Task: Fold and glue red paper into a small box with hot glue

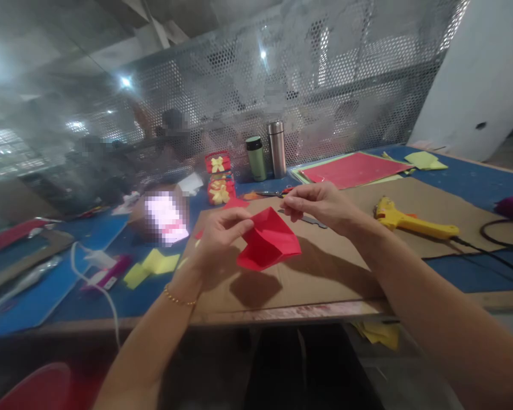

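Head camera view, looking down at a work table [465, 176] covered in blue with a large brown cardboard sheet [325, 267] on top. Two bare hands hold one folded red paper piece [268, 245] in the air just above the cardboard. The left hand [218, 239], with a thin gold bracelet at the wrist, has its grip pinched shut on the paper's left upper edge. The right hand [320, 205] has its grip pinched narrow on the paper's top corner. One yellow glue gun [410, 222] lies on the cardboard to the right, its black cord trailing off. At the back stand two flasks, one green [256, 158] and one steel [277, 148], beside a stack of red and yellow-green paper sheets [354, 169]. Two small red boxes with yellow bows [219, 177] sit left of the flasks. No writing can be read anywhere.
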